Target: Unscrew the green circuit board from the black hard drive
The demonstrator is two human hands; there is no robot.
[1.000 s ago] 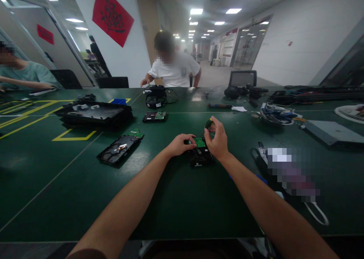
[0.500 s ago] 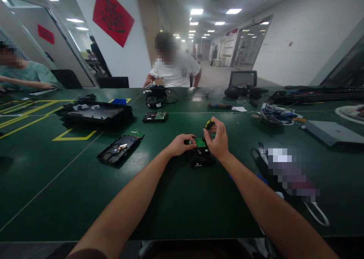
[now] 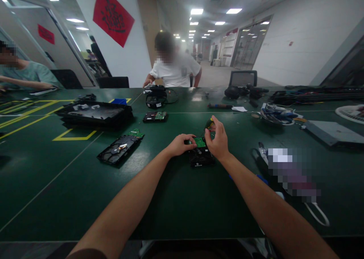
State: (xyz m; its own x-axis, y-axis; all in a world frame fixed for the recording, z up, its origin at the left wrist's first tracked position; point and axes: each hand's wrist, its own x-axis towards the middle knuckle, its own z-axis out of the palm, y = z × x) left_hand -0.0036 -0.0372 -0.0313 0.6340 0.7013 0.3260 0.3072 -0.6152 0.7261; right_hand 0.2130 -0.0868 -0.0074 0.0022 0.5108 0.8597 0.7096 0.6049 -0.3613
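A black hard drive (image 3: 200,159) with a green circuit board lies on the green table in front of me. My left hand (image 3: 183,144) closes on its left side, thumb over the board. My right hand (image 3: 218,138) pinches a screwdriver by its yellow and black handle (image 3: 209,123) above the drive's far right corner. The tool's tip is too small and dark to make out. To the left lies a black drive casing (image 3: 118,150) with a small green board at its far end. Farther back sits another hard drive (image 3: 155,117).
Black trays (image 3: 93,114) are stacked at the left. A hammer-like tool (image 3: 219,106), a cable bundle (image 3: 277,114), a grey metal box (image 3: 335,133) and a pouch with a strap (image 3: 292,172) lie to the right. A person (image 3: 176,69) sits opposite, beside a black device (image 3: 155,96).
My right hand has turned its fingers slightly around the screwdriver handle, so less of the yellow shows. My left hand and the hard drive stay in place.
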